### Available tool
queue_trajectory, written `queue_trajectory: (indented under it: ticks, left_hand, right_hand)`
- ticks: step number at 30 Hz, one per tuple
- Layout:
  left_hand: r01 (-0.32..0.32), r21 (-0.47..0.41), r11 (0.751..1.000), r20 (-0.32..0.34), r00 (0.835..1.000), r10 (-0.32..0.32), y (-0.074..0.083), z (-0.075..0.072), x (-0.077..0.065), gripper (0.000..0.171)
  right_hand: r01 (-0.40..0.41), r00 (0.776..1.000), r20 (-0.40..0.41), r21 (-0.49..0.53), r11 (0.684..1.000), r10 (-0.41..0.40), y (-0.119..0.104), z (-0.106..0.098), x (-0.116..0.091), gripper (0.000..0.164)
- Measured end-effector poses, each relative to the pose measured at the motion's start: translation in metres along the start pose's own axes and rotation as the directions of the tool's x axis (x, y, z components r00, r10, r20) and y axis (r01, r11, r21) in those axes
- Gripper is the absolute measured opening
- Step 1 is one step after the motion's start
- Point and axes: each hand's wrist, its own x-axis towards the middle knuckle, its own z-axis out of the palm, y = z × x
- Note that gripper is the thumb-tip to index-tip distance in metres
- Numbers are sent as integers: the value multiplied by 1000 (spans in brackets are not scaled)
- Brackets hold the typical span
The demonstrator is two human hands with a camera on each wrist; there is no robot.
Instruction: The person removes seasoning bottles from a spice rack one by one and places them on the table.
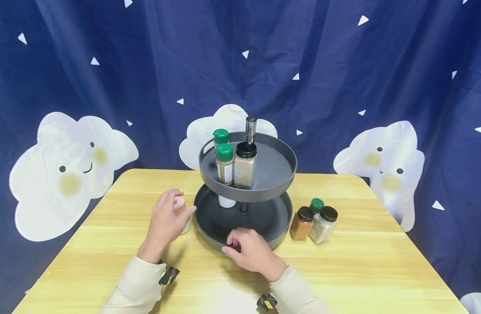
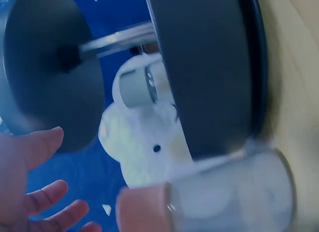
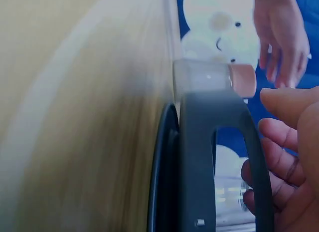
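My left hand [image 1: 166,220], fingers spread and bent, hovers beside a clear jar with a pink lid [image 2: 144,207]. The jar stands on the table just left of the grey two-tier turntable [image 1: 209,242]; in the head view the hand partly hides it. In the left wrist view a gap shows between fingers and lid. My right hand [image 1: 252,250] is at the front of the lower tray [image 3: 199,157], its fingers hooked over the rim by the handle cutout, thumb raised. A white-capped jar [image 1: 226,201] stands inside the lower tray.
The upper tray [image 1: 275,168] holds two green-capped spice jars [image 1: 225,163] and a black-capped jar [image 1: 244,168]. Right of the turntable stand an orange-brown spice jar [image 1: 301,224], a pale one [image 1: 324,226] and a green-capped one [image 1: 316,205]. A blue curtain [image 1: 240,65] hangs behind the table.
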Motion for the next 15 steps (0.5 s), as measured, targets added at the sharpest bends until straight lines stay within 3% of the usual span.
queue_trajectory:
  ticks: [4,10,15]
  left_hand:
    - [-80,-5,997,-6,997,80,8,12,-4,48]
    - [-66,-30,997,101,993,69,14,29,-16,46]
    - [-103,-51,993,98,989,108,16,34,-22,42]
  right_hand:
    - [14,1000,9,-41,999,-13,-5,5,1,15]
    - [3,1000,-2,-91,996,-3,-6,8,0,12]
    - [16,1000,-5,-76,997,-17,-4,2,-3,11]
